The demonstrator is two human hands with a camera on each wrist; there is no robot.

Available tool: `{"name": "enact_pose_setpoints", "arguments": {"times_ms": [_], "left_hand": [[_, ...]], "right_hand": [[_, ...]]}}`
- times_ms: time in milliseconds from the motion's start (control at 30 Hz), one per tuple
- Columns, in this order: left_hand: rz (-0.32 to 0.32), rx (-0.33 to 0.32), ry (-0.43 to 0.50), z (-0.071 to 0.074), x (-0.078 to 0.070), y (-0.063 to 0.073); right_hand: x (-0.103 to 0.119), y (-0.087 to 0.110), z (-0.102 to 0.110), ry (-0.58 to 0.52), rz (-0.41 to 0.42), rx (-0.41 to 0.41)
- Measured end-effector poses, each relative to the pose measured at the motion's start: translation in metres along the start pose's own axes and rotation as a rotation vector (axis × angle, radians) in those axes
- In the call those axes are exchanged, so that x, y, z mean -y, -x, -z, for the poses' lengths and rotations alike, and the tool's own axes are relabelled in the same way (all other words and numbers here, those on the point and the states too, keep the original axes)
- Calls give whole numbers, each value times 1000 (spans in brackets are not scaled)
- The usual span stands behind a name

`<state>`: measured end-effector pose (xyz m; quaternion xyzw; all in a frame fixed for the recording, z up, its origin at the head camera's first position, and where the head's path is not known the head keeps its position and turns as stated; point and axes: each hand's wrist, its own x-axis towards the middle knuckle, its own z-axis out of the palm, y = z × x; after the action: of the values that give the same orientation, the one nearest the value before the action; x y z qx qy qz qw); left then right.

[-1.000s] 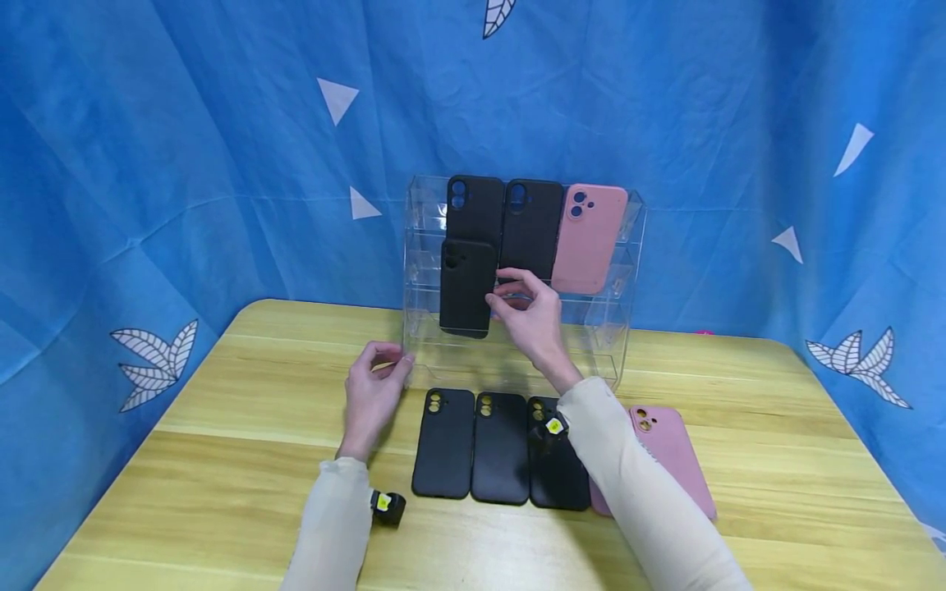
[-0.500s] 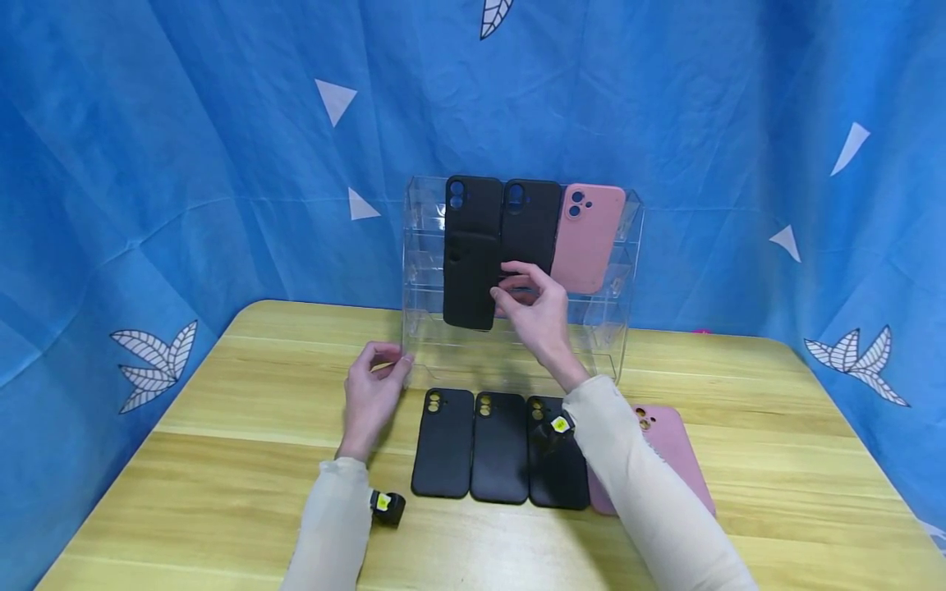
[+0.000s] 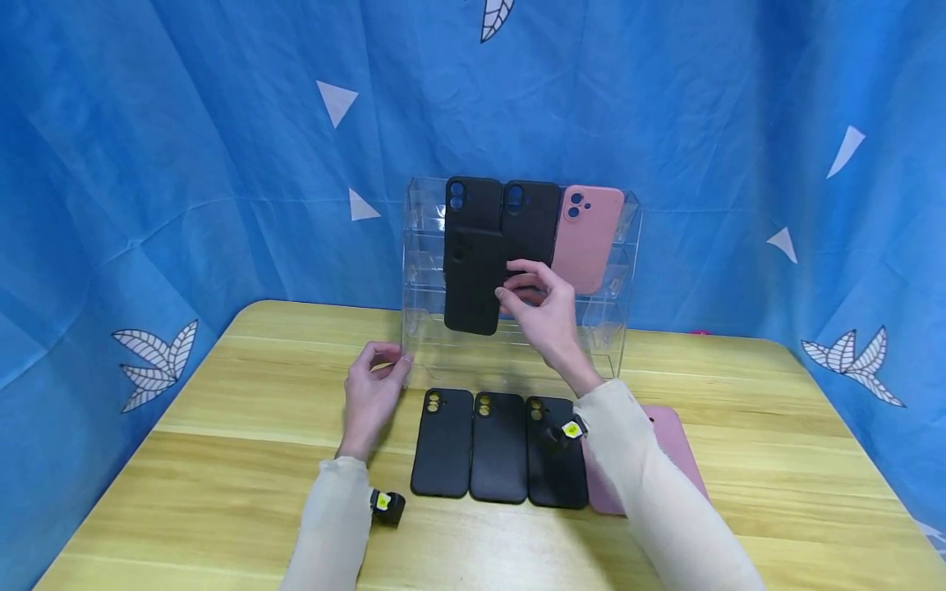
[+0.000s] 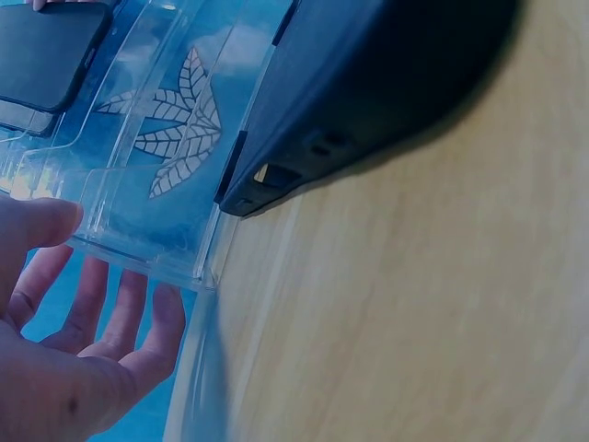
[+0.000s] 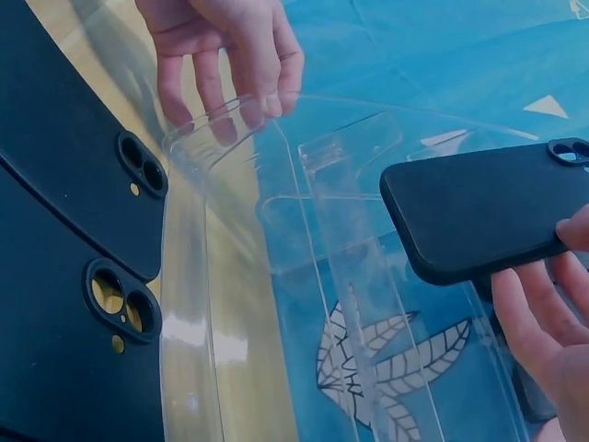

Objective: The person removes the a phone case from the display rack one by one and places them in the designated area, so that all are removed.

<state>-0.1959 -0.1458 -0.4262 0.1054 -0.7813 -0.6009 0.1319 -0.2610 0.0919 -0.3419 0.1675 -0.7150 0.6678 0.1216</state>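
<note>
My right hand [image 3: 545,316] pinches a black phone case [image 3: 473,287] by its right edge, thumb in front and fingers behind. The case stands upright before a clear acrylic tiered display rack [image 3: 458,355], overlapping the lower part of another black case [image 3: 484,203] on the top tier. In the right wrist view the held case [image 5: 479,210] shows its flat back and camera cutout, with clear shelf strips beside it. My left hand [image 3: 372,396] holds the rack's lower left side edge; in the left wrist view its thumb [image 4: 51,221] and fingers lie on opposite sides of the clear panel.
Beside the top-tier black case stand a second black case [image 3: 535,215] and a pink case [image 3: 589,238]. Before the rack lie black cases [image 3: 443,447], [image 3: 499,447], [image 3: 556,480] and a pink case [image 3: 676,447], partly under my right sleeve. A blue curtain [image 3: 222,148] hangs behind the wooden table [image 3: 244,394].
The right hand has carried the black case slightly up and to the right, so it overlaps the top-tier case more. My left hand keeps its place at the rack's side.
</note>
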Motion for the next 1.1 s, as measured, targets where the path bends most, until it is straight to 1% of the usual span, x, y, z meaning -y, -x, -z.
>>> {"name": "enact_pose_setpoints", "arguments": {"times_ms": [133,233,433,633,833,1100], "left_hand": [[-6,-4,0,0,0,0],[1,-4,-5,-1,1,0],[15,-4,-6,-1,1,0],[20,-1,-6,-2,1,0],[10,-5,-6,-2,1,0],[15,1,-13,-2,2,0]], "right_hand": [[2,5,3,-14,-43,32],[3,8,7,-15,-76,65],[2,15,12,-30,-96,118],[-1,21,17,-23,-96,115],[-3,27,23,-13,-114,109],[-5,33,28,-36,-119,98]]}}
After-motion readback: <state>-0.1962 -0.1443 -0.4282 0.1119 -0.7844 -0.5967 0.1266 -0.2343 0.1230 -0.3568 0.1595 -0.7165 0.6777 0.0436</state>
